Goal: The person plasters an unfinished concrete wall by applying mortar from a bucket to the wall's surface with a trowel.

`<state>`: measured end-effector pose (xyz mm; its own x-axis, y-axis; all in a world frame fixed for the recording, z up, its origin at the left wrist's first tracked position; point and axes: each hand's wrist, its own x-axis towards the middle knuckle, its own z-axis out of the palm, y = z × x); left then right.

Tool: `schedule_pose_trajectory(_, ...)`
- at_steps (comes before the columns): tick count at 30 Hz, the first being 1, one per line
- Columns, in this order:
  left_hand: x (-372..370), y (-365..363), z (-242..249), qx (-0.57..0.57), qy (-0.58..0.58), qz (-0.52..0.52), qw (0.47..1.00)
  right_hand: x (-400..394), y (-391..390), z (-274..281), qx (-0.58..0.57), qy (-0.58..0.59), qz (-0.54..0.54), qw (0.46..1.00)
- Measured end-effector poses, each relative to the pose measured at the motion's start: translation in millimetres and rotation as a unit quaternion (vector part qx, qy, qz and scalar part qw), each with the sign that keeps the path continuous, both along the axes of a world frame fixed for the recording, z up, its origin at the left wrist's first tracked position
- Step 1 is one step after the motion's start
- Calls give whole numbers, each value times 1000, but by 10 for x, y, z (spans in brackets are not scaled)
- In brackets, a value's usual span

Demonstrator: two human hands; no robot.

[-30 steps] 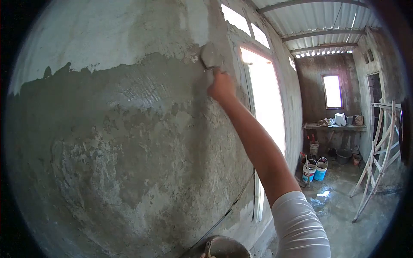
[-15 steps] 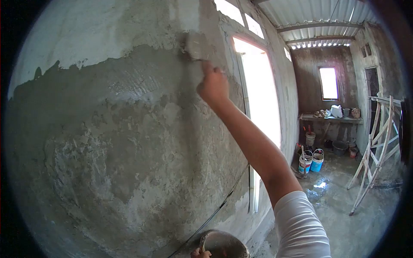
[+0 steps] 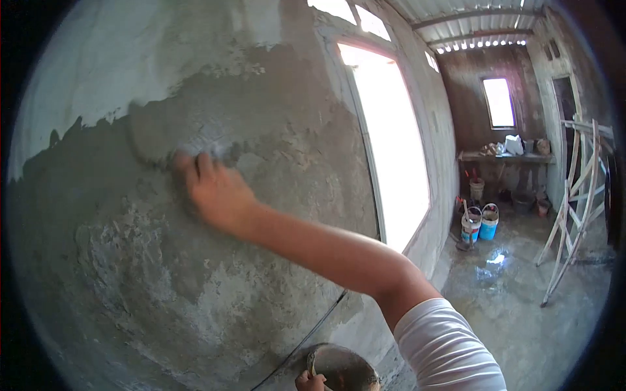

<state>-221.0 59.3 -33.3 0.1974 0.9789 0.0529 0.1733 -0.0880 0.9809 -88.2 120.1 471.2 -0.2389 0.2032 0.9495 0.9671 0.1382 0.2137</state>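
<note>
My right hand [image 3: 218, 195] is closed round the handle of a trowel [image 3: 149, 135], its blade smeared by motion against the plastered wall [image 3: 215, 287]. The blade lies just below the jagged border between the darker grey coat and the paler wall above. At the bottom of the view, my left hand [image 3: 310, 382] grips the edge of a dark bucket [image 3: 345, 362]. Only the fingers of that hand show. The bucket is tilted toward me, with wet grey smears inside.
Right of the plaster stands a bright doorway [image 3: 385, 143]. A black cable [image 3: 306, 339] slants along the lower wall. Two paint pails [image 3: 489, 225] stand on the wet floor [image 3: 502, 287]. A wooden trestle [image 3: 577, 202] leans at the right, and a cluttered shelf [image 3: 508, 158] spans the back.
My right hand has swept the trowel left and down across the wall, from near the doorway. My left hand stays at the bucket. The view has shifted slightly.
</note>
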Motion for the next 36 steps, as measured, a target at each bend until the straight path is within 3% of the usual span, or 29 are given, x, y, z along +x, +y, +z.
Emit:
schedule_pose_trajectory(2, 61, -65, 56, -20, -83, 35, 996, 27, -310, -318, -26, -19, 37, 999)
schedule_pose_trajectory(5, 71, -202, 199, -45, -114, 19, 992, 440, -766, -1107, -4, -23, 127, 992)
schedule_pose_trajectory(7, 123, -252, 180, -53, -99, 15, 994, 891, -1159, -1714, 4, 10, 116, 993)
schedule_pose_trajectory(9, 206, -252, 45, -62, -94, 16, 994, 1261, -1790, -2307, -164, 159, 147, 962)
schedule_pose_trajectory(10, 207, -237, -124, -70, -78, -5, 995, 1455, -2004, -2706, -165, 211, 179, 947)
schedule_pose_trajectory(12, 408, -258, -263, -83, -76, -27, 993, 1688, -2601, -3613, -263, 376, 167, 872)
schedule_pose_trajectory(14, 599, -397, -375, -99, -36, -16, 994, 1872, -3181, -4649, -342, 524, 213, 750)
schedule_pose_trajectory(15, 705, -556, -238, -81, -25, -20, 996, 1756, -3491, -4876, -330, 582, 184, 720)
schedule_pose_trajectory(18, 940, -877, 40, -24, 116, -70, 991, 1488, -4262, -5192, -319, 707, 107, 622)
schedule_pose_trajectory(19, 989, -908, 35, 8, 170, -112, 979, 1477, -4468, -5298, -341, 690, 81, 634)
schedule_pose_trajectory(20, 1018, -959, -17, 34, 226, -157, 961, 1438, -4677, -5335, -359, 703, 68, 610)
schedule_pose_trajectory(22, 1158, -1053, -88, 31, 198, -203, 959, 1527, -4878, -5275, -450, 624, -73, 634)
schedule_pose_trajectory(24, 1346, -1267, 29, 24, 152, -249, 956, 1590, -5021, -5438, -513, 519, -141, 669)
schedule_pose_trajectory(26, 1465, -1355, 250, 6, 105, -309, 945, 1560, -5020, -5451, -559, 464, -211, 655)
schedule_pose_trajectory(28, 1621, -1494, 375, -13, 107, -331, 937, 1667, -5099, -5419, -570, 416, -247, 664)
schedule_pose_trajectory(30, 1795, -1601, 314, -17, -22, -354, 935, 1749, -5122, -5135, -544, 409, -258, 686)
schedule_pose_trajectory(31, 1812, -1677, 476, -33, 19, -375, 926, 1811, -5166, -5068, -559, 386, -269, 683)
schedule_pose_trajectory(32, 1827, -1563, 177, -38, 39, -384, 922, 1908, -5129, -5063, -568, 361, -283, 683)
schedule_pose_trajectory(36, 2038, -1817, 514, -22, 76, -413, 907, 2088, -5078, -4972, -583, 308, -289, 694)
